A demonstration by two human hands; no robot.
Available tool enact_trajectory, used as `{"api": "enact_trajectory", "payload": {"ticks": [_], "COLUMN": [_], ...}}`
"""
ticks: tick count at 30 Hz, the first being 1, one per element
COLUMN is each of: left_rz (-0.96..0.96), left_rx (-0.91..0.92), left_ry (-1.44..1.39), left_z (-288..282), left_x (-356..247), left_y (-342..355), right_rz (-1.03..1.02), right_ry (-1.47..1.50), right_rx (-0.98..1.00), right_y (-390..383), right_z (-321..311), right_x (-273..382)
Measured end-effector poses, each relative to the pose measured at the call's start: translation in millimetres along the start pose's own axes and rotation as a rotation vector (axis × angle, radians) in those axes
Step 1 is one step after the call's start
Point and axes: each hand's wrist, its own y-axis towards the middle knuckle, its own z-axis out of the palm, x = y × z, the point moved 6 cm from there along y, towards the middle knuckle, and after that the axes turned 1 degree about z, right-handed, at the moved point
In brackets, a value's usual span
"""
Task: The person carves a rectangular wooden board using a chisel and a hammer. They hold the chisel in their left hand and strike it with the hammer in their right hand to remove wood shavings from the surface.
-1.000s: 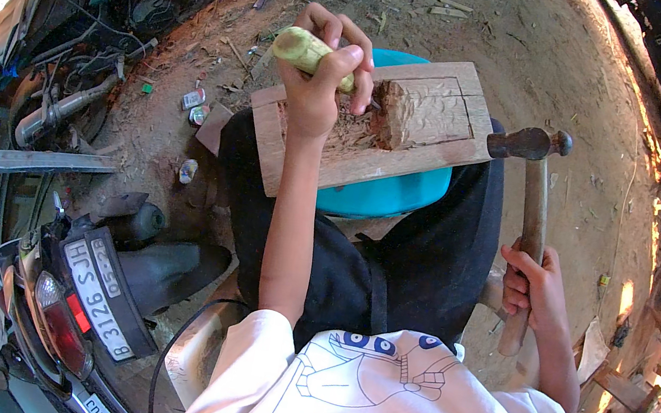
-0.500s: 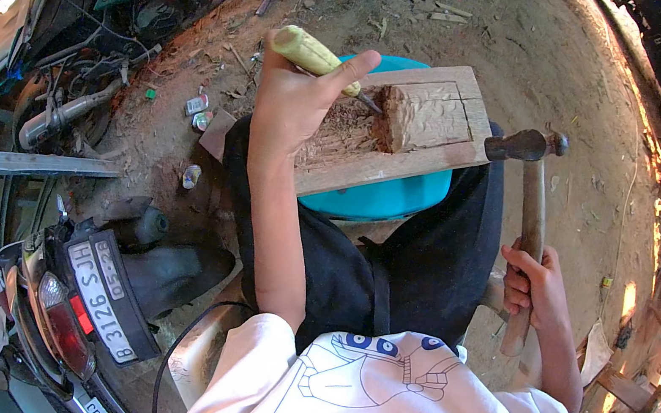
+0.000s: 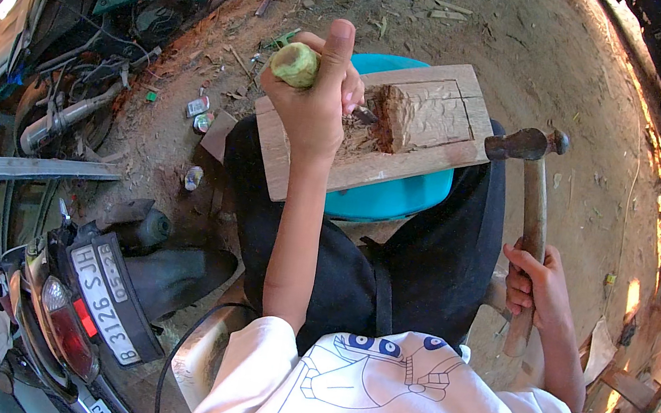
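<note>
My left hand (image 3: 311, 105) is wrapped round the pale yellow-green handle of a chisel (image 3: 295, 64), thumb stretched up along it. The chisel's blade reaches down to the carved wooden board (image 3: 437, 120), at the edge of a raised, gouged block; my fingers partly hide the metal. The board lies tilted across a turquoise stool (image 3: 392, 194) between my knees. On the right, my right hand (image 3: 537, 280) grips the wooden handle of a hammer (image 3: 527, 146). Its dark metal head hovers just beyond the board's right end.
Left of me stands a motorbike with a red tail light (image 3: 64, 329). A metal bar (image 3: 28, 168) juts in above it. Crumpled cans (image 3: 197, 106) and wood scraps (image 3: 449, 11) litter the dirt floor. A wooden frame (image 3: 636, 393) stands at the lower right.
My left hand has shifted slightly right and turned, tipping the chisel more upright so its handle end faces up. The hammer and my right hand have hardly moved.
</note>
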Motion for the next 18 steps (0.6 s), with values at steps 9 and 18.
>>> {"api": "enact_trajectory", "payload": {"ticks": [9,18], "left_rz": [0.077,0.106], "left_rx": [-0.002,-0.038], "left_ry": [-0.045,-0.066], "left_z": [2.1,3.2], "left_x": [-2.2,-2.1], "left_y": [-3.3,-18.6], "right_rz": [0.008,0.028], "right_ry": [0.001,0.015], "right_rx": [0.003,-0.003], "right_y": [0.5,3.8], "right_z": [-0.3,-3.6], "right_x": [-0.4,-4.6]}}
